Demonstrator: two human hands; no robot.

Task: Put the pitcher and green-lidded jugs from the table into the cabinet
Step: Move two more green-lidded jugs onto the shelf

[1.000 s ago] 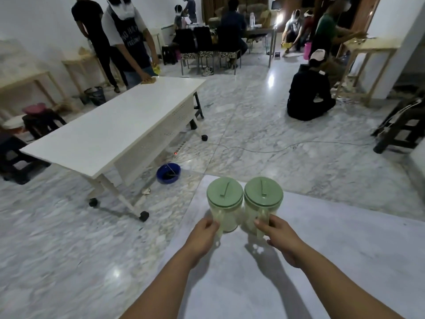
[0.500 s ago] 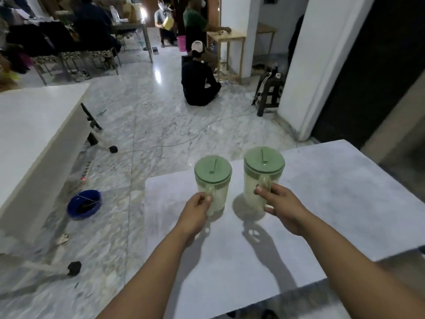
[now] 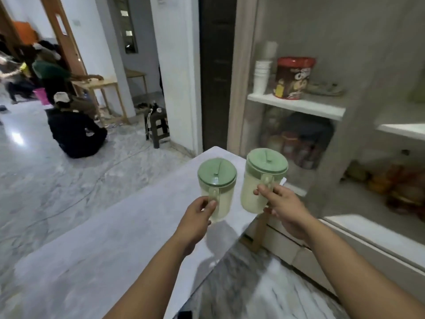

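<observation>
— Log: what has changed in the last second?

— I note both jugs are off the surface [image 3: 110, 245] now. A second ago they stood side by side on it with the hands only at their handles; half a second ago they were lifting. The view has also swung right, from the open floor to the cabinet [image 3: 358, 104].

— Grip?

— My left hand [image 3: 197, 217] has its fingers [image 3: 212, 204] curled round the handle of the left jug [image 3: 217, 187]. My right hand [image 3: 284, 203] grips the handle of the right jug [image 3: 264, 178] the same way. Both jugs hang upright, green lids on, apart from each other, the right one slightly higher and already past the surface edge, in front of the cabinet opening.

— Room inside?

— Upper shelf [image 3: 296, 104] carries a stack of white cups [image 3: 262, 74] and a red tub [image 3: 292, 77]. Lower compartment looks crowded, but it is blurred. I judge the carry is under way and placement is next.

— The pitcher?

— I see no pitcher in view, so I count that part as still open.
</observation>
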